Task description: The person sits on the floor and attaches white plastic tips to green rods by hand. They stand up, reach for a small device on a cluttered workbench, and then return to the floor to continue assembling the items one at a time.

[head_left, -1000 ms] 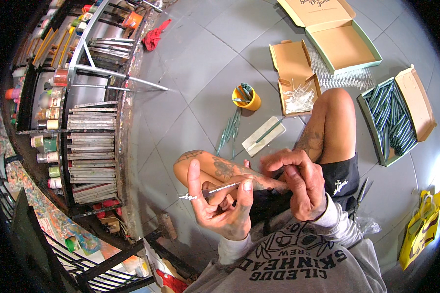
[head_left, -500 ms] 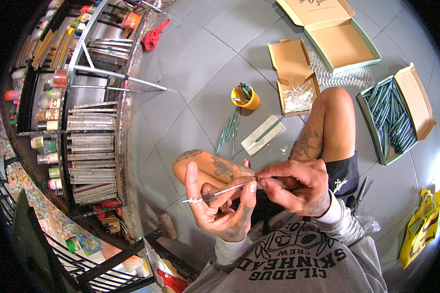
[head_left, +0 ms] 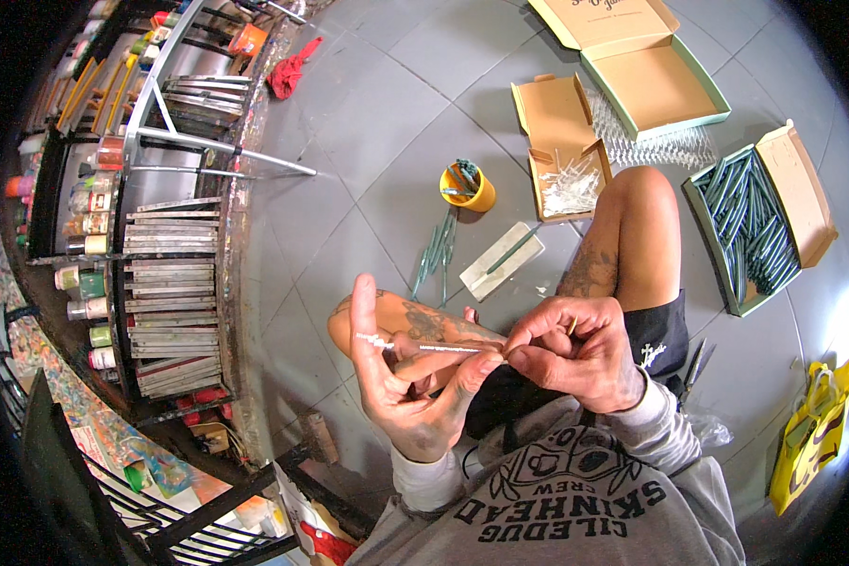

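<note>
Between my two hands stretches a slim clear plastic sleeve (head_left: pixel 434 348) with white print. My left hand (head_left: pixel 413 396) supports it from below, thumb and fingers closed on it while the index finger points up. At the sleeve's right end, my right hand (head_left: pixel 580 354) pinches with thumb and fingertips; a small yellowish tip (head_left: pixel 573 325) shows among its fingers. Ahead lie a pale block (head_left: pixel 489 280) with a dark green pen (head_left: pixel 515 250) on it, and several loose green pens (head_left: pixel 434 253). A yellow cup (head_left: pixel 481 199) behind them holds more pens.
A box (head_left: pixel 690 203) full of green pens stands at right. Farther off are a small carton (head_left: pixel 549 104) with clear-white pieces, a larger open carton (head_left: pixel 637 85) and bubble wrap (head_left: pixel 651 151). A paint-jar shelf (head_left: pixel 174 292) fills the left; a yellow bag (head_left: pixel 811 443) lies right.
My left hand has shifted slightly left, with the sleeve now lying more level. My right fingers have curled in, and a yellowish tip shows among them. The view has moved slightly.
</note>
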Demonstrator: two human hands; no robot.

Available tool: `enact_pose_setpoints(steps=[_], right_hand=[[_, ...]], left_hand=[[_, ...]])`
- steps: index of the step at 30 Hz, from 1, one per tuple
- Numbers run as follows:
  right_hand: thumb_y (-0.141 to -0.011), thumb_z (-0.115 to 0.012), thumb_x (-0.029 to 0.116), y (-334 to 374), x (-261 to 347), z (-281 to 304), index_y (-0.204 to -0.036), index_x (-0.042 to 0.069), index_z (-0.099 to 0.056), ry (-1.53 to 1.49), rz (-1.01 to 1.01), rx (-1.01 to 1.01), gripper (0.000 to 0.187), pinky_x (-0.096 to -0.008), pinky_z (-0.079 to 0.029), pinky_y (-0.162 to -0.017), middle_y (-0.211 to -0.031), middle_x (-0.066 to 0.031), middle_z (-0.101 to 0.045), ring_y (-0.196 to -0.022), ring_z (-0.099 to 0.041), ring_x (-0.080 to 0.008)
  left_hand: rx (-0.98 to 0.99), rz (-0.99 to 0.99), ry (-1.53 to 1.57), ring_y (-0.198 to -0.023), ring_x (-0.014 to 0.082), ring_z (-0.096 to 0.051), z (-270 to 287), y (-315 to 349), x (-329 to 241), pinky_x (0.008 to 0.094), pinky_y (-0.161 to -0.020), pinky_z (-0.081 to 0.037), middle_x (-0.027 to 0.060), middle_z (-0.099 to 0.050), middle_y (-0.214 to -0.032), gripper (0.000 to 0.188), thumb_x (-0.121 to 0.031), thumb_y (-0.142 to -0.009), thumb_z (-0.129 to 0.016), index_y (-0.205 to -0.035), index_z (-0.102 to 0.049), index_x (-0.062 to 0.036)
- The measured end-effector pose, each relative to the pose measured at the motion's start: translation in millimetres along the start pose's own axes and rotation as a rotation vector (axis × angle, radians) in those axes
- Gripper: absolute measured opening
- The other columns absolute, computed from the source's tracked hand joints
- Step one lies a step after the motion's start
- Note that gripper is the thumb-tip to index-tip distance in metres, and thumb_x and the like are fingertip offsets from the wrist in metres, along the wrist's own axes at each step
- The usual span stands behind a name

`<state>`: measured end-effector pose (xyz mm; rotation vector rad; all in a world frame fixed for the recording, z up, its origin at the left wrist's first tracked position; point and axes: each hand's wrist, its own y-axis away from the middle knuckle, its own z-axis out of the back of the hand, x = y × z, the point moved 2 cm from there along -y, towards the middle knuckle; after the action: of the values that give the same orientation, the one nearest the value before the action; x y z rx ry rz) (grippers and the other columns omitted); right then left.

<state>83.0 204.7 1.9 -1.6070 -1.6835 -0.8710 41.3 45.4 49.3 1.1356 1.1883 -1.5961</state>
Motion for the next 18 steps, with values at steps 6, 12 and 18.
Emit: enact_pose_setpoints(steps=[6, 12, 18], right_hand=[[-0.087, -0.067, 0.007, 1.5, -14.7, 2.1, -0.092, 0.0, -0.065, -0.235, -0.218, -0.032, 0.008, -0.0176, -0.037, -0.051, -0.072, 0.0014, -0.061, -0.058, -0.048, -0.0011], [-0.091, -0.062, 0.013, 0.9, -22.2, -0.3, -0.093, 0.001, -0.063, -0.269, -0.189, -0.117, 0.012, -0.0184, -0.036, -0.045, -0.071, 0.0024, -0.058, -0.052, -0.046, -0.0024], [-0.092, -0.06, 0.015, 3.6, -25.2, -7.1, -0.094, -0.001, -0.061, -0.325, -0.158, -0.138, 0.016, -0.0187, -0.036, -0.045, -0.074, 0.0011, -0.059, -0.053, -0.048, -0.003]], left_hand=[[-0.009, 0.196, 0.21, -0.084, 0.0155, -0.064, -4.5, -3.1, 10.7, 0.0361, -0.089, -0.053, 0.0133, -0.063, -0.101, 0.117, 0.004, -0.067, -0.084, -0.151, -0.004, -0.0096], [-0.175, -0.123, -0.061, -0.071, 0.0118, -0.053, -10.3, 11.6, 29.1, 0.0334, -0.081, -0.056, 0.0073, -0.064, -0.092, 0.077, 0.001, -0.07, -0.083, -0.133, -0.039, -0.0064], [0.029, -0.237, -0.411, -0.081, 0.0186, -0.062, -11.0, 10.7, 12.0, 0.0406, -0.088, -0.055, 0.01, -0.069, -0.091, 0.016, -0.001, -0.079, -0.073, -0.095, -0.07, 0.0007]])
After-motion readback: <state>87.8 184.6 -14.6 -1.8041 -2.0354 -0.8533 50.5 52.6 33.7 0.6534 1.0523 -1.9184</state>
